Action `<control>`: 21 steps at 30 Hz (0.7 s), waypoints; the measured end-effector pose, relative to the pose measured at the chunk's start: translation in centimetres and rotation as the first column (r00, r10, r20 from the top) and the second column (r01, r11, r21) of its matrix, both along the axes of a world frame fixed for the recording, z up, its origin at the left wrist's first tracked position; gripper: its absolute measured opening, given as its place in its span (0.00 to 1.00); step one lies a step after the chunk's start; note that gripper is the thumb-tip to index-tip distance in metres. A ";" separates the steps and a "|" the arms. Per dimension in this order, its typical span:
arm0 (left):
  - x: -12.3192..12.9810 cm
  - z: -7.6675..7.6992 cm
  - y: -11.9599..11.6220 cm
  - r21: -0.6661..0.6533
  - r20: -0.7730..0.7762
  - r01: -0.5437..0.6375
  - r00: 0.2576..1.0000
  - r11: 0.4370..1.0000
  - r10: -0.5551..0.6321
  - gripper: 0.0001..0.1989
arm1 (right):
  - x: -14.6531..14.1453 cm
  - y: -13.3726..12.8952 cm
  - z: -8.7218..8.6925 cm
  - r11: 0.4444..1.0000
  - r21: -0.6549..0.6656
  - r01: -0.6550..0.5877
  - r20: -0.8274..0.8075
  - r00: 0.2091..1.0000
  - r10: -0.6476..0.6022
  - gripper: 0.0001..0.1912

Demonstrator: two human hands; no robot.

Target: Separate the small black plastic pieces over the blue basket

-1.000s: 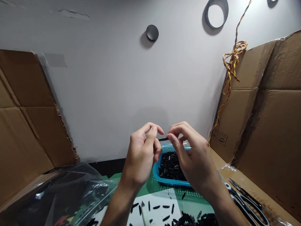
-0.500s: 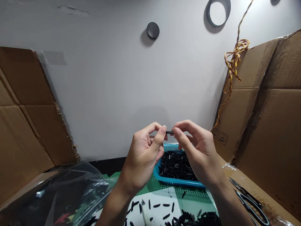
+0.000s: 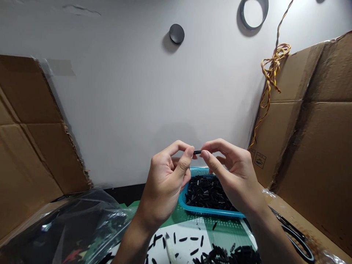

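Between the fingertips of both hands is a small, slim black piece [image 3: 197, 152], held level above a blue basket [image 3: 211, 212]. My left hand [image 3: 167, 179] pinches its left end with thumb and forefinger. The right end sits in the thumb-and-finger pinch of my right hand [image 3: 233, 172]. Many similar black pieces [image 3: 207, 192] fill the basket, and a loose heap of them [image 3: 231, 255] lies at the bottom edge. Several more are spread on a white sheet [image 3: 199, 227] below my hands, along with a white pen-like tool [image 3: 170, 249] with a dark tip.
A clear plastic bag [image 3: 82, 216] lies at the left, and scissors [image 3: 298, 242] rest at the right. Cardboard panels [image 3: 35, 146] stand on both sides. Twisted yellow-brown wire [image 3: 272, 69] hangs at the right. A black round knob [image 3: 176, 33] and a dark ring [image 3: 242, 16] are on the white wall.
The black piece has turned slightly between my fingertips, and my right thumb has shifted a little to the left. The view has moved slightly.
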State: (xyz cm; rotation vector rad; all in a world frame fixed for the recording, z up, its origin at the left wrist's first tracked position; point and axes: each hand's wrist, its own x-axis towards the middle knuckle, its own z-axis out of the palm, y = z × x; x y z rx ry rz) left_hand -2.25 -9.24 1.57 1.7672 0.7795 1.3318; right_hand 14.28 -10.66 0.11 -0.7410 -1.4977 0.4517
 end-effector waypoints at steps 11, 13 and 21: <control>0.6 0.0 0.0 -0.012 0.035 0.041 0.999 0.999 -0.041 0.23 | 0.1 -0.3 0.3 0.994 -0.062 -0.089 0.002 0.996 0.089 0.15; 0.6 0.0 -0.1 -0.017 0.038 0.033 0.999 0.999 -0.033 0.23 | 0.1 -0.3 0.3 0.994 -0.066 -0.084 0.005 0.996 0.085 0.15; 0.4 -0.1 -0.2 -0.024 0.020 0.045 0.999 0.999 -0.044 0.23 | 0.1 -0.1 0.1 0.994 -0.059 -0.091 0.016 0.996 0.092 0.15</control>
